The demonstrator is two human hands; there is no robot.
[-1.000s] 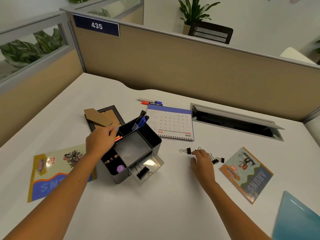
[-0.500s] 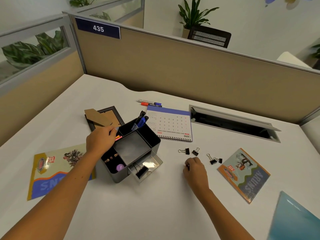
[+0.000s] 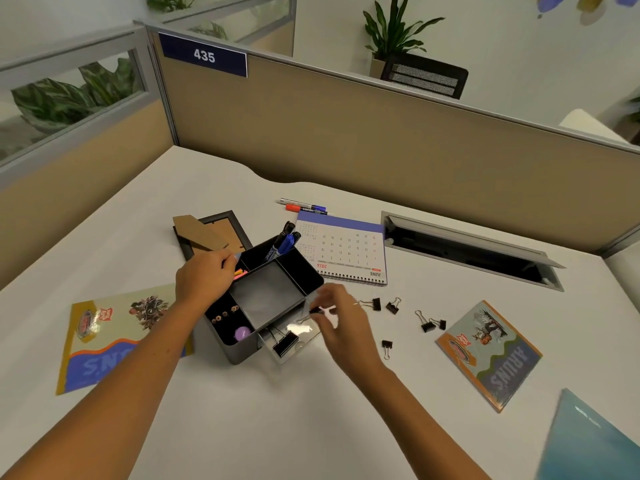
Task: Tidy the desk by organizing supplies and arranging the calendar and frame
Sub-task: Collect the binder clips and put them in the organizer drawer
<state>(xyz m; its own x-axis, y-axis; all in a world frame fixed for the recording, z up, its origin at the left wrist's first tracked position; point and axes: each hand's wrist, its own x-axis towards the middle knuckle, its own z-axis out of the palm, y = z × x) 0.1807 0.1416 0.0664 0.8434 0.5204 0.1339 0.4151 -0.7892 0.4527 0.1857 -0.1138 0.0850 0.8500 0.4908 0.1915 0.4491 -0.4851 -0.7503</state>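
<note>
A dark desk organizer (image 3: pixel 304 277) stands mid-desk with its small clear drawer (image 3: pixel 304 336) pulled out; a black binder clip (image 3: pixel 285 342) lies in it. My left hand (image 3: pixel 204 278) grips the organizer's back-left rim. My right hand (image 3: pixel 341 318) pinches a small binder clip (image 3: pixel 317 310) just above the drawer. Several more binder clips (image 3: pixel 393 306) lie loose to the right. A June desk calendar (image 3: pixel 346 251) lies flat behind the organizer. A dark picture frame (image 3: pixel 221 230) lies face down at the left, its cardboard stand up.
Two markers (image 3: pixel 304 206) lie beyond the calendar, more stand in the organizer. Printed cards lie at the left (image 3: pixel 114 327) and right (image 3: pixel 490 353). An open cable slot (image 3: pixel 467 251) runs along the back right. A blue folder corner (image 3: pixel 588 441) shows bottom right. Partition walls enclose the desk.
My right hand picked a binder clip up from the desk and carried it left to above the open drawer. My left hand has stayed on the organizer.
</note>
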